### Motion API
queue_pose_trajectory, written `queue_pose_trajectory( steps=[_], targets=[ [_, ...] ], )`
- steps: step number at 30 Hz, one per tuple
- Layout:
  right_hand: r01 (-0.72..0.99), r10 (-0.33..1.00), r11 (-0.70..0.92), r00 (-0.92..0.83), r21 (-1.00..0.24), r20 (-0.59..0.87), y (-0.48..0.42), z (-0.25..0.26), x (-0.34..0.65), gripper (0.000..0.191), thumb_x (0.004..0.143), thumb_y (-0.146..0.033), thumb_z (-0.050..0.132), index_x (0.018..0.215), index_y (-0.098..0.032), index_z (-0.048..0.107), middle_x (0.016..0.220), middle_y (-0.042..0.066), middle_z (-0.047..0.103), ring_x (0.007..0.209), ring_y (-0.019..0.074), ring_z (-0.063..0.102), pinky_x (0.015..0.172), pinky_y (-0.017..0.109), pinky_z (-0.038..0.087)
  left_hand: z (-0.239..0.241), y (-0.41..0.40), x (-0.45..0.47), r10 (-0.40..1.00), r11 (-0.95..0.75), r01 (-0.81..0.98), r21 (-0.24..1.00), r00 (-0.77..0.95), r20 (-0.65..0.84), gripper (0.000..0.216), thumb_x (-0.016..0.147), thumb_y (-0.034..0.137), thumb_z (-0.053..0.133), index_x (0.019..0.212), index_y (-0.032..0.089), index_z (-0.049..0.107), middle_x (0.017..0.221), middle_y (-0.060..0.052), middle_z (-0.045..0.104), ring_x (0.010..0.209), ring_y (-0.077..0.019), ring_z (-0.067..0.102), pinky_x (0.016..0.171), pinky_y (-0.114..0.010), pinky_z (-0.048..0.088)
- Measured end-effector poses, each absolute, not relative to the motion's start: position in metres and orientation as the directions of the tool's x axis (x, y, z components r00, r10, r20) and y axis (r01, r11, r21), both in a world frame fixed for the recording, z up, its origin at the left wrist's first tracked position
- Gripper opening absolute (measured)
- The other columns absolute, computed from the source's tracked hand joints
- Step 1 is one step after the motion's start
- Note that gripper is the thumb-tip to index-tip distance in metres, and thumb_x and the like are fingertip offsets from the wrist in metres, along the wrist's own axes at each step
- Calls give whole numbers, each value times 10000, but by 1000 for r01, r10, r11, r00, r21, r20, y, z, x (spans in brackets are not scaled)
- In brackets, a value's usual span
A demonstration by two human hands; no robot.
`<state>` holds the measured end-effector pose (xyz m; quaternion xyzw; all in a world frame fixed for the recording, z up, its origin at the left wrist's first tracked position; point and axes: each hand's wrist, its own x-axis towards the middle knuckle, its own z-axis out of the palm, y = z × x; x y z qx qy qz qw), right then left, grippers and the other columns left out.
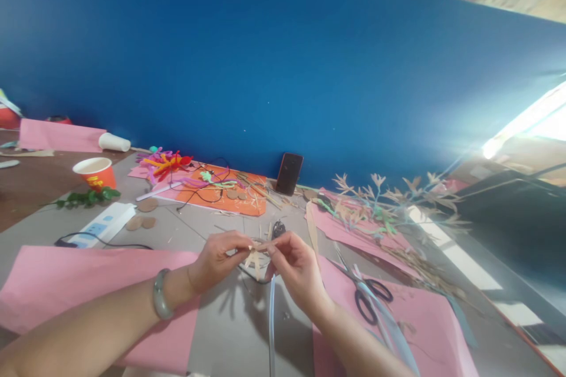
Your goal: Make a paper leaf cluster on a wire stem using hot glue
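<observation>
Strips [254, 260], pale and straw-coloured, hang above the middle of the grey table [223, 339], held between two bare hands that I watch from a distance through the head camera. The grip is a pinch on both sides: the left hand [223, 259] has thumb and forefinger closed on one end, and the right hand [294, 265] presses the other between thumb and fingertips. A pale bangle [163, 294] circles the left wrist. Just beyond the right hand I make out a small dark object [278, 227], too blurred to name. Pink paper [110, 271] lies beneath the left forearm; dark-handled scissors [366, 299] rest on a second pink sheet [424, 324] beside the right. Farther out, pale-leaved branches [380, 203] spread at right, a phone [289, 173] stands near the blue wall [283, 70], and bright fuzzy stems [163, 160] are heaped by an orange sheet [252, 204]. At left, I see wooden discs [140, 222], a white power strip [108, 222] and an upright red-and-white cup [98, 175].
</observation>
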<state>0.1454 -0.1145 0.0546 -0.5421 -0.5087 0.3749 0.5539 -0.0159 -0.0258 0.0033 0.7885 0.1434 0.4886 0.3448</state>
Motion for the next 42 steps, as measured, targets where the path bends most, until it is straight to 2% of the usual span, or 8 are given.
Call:
queue_pose_trajectory(
  steps=[12, 20, 23, 26, 29, 32, 38, 42],
  targets=[
    [166, 973, 145, 156, -975, 171, -117, 58, 150, 235, 817, -395, 671, 823, -171, 602, 737, 34, 673, 495, 120, 618, 491, 250, 517, 7, -28, -16, 603, -639, -160, 752, 503, 619, 82, 828, 156, 647, 872, 186, 709, 852, -74, 739, 768, -166, 680, 712, -263, 523],
    [200, 967, 217, 88, -955, 238, -120, 61, 158, 253, 794, -395, 690, 908, -178, 631, 848, 67, 695, 609, 149, 629, 575, 278, 540, 7, -27, -14, 662, -563, -157, 811, 502, 556, 84, 828, 215, 644, 833, 170, 715, 847, -85, 731, 781, -179, 685, 718, -264, 529],
    [203, 951, 262, 110, -943, 288, -118, 58, 159, 229, 811, -379, 675, 919, -184, 622, 845, 61, 687, 618, 145, 622, 588, 277, 532, 6, -26, -13, 702, -491, -166, 855, 505, 502, 99, 822, 236, 654, 818, 151, 705, 842, -90, 716, 767, -176, 675, 692, -256, 525],
    [252, 900, 316, 225, -915, 373, -114, 53, 162, 157, 860, -324, 606, 956, -200, 602, 903, 60, 682, 615, 133, 622, 597, 278, 524, 6, -26, -12, 737, -366, -238, 900, 516, 437, 159, 813, 289, 670, 776, 134, 675, 807, -78, 688, 727, -166, 652, 665, -253, 516],
    [323, 809, 379, 339, -867, 480, -107, 50, 169, 74, 872, -242, 525, 853, -210, 590, 894, 41, 658, 588, 122, 611, 589, 280, 509, 7, -25, -11, 748, -236, -296, 926, 553, 368, 225, 808, 342, 680, 755, 126, 644, 758, -60, 660, 702, -152, 622, 655, -249, 502],
    [354, 769, 426, 343, -832, 540, -99, 49, 181, 151, 827, -184, 490, 703, -213, 571, 801, 24, 649, 613, 138, 606, 623, 298, 500, 7, -23, -11, 769, -149, -289, 946, 567, 295, 273, 794, 376, 697, 728, 120, 630, 714, -55, 654, 677, -144, 609, 649, -247, 496],
    [274, 803, 418, 334, -866, 493, -90, 47, 199, 199, 773, -180, 430, 600, -221, 520, 652, 10, 630, 573, 159, 548, 627, 320, 459, 9, -17, -9, 832, 32, -262, 964, 541, 119, 301, 758, 400, 726, 819, 115, 656, 647, -36, 666, 615, -140, 634, 616, -259, 529],
    [301, 836, 345, 331, -889, 436, -87, 47, 200, 246, 795, -221, 406, 551, -236, 427, 563, 1, 585, 549, 164, 523, 586, 306, 427, 14, -16, -7, 843, 179, -286, 941, 538, 4, 313, 703, 386, 768, 800, 111, 655, 618, -30, 669, 563, -125, 625, 587, -249, 531]
  ],
)
